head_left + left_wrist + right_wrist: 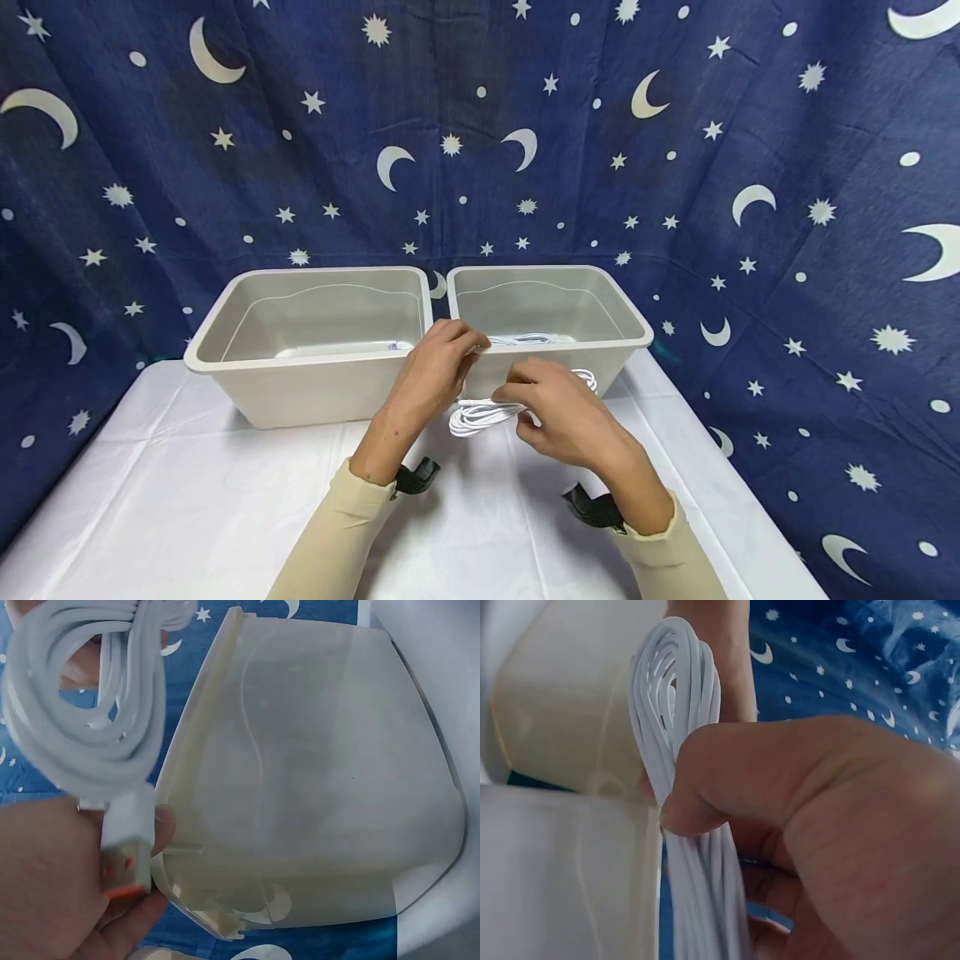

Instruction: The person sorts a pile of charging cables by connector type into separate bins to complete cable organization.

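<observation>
A coiled white USB cable point(476, 419) hangs in front of the right bin point(555, 367). My right hand point(566, 408) pinches this bundle between thumb and fingers, which shows closely in the right wrist view, the thumb point(697, 780) lying across the strands. Just left of it, my left hand point(435, 367) is bent over the right bin's near rim, its fingertips close above the coil. In the left wrist view the cable's USB plug point(127, 859) overlaps this hand, whose thumb and fingers stand apart with nothing plainly held between them.
Beside the right bin stands a similar grey-white left bin point(315, 392), with a small bluish-marked thing on its floor. More white cable point(525, 339) lies inside the right bin. A white cloth covers the table point(187, 508); a blue moon-and-star curtain point(480, 167) hangs behind.
</observation>
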`<state>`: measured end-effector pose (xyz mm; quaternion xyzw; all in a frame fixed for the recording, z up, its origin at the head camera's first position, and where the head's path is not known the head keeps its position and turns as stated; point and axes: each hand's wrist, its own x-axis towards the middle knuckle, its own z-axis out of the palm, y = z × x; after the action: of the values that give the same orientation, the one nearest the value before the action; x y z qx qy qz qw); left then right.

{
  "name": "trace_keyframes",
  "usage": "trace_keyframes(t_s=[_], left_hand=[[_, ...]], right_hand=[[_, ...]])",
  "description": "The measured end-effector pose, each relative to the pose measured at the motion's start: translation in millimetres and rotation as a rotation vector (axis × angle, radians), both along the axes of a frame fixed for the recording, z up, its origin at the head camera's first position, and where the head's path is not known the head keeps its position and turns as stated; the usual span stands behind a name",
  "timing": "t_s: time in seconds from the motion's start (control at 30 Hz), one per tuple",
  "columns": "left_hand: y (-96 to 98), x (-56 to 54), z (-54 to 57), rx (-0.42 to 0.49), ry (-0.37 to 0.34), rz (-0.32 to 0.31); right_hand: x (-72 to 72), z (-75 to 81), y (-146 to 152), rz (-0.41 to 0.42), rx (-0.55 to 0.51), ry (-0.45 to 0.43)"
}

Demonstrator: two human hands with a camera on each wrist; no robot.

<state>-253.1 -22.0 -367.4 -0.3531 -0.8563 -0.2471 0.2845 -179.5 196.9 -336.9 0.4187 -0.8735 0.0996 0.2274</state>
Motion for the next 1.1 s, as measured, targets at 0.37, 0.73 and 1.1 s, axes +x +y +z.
trace_keyframes(t_s=[0.37,0.73,1.1], left_hand=[[0.9,-0.1,-0.1,0.001,-0.005,0.000],[0.4,0.2,0.0,-0.012,-0.004,0.009],[0.3,-1.0,0.3,-0.002,0.022,0.018]], right_hand=[[-2.2,11.9,22.7,0.048,-0.065,0.057],[-8.5,16.3,40.3,0.093,-0.159,0.130],[-30.4,6.8,46.1,0.083,-0.280,0.234]])
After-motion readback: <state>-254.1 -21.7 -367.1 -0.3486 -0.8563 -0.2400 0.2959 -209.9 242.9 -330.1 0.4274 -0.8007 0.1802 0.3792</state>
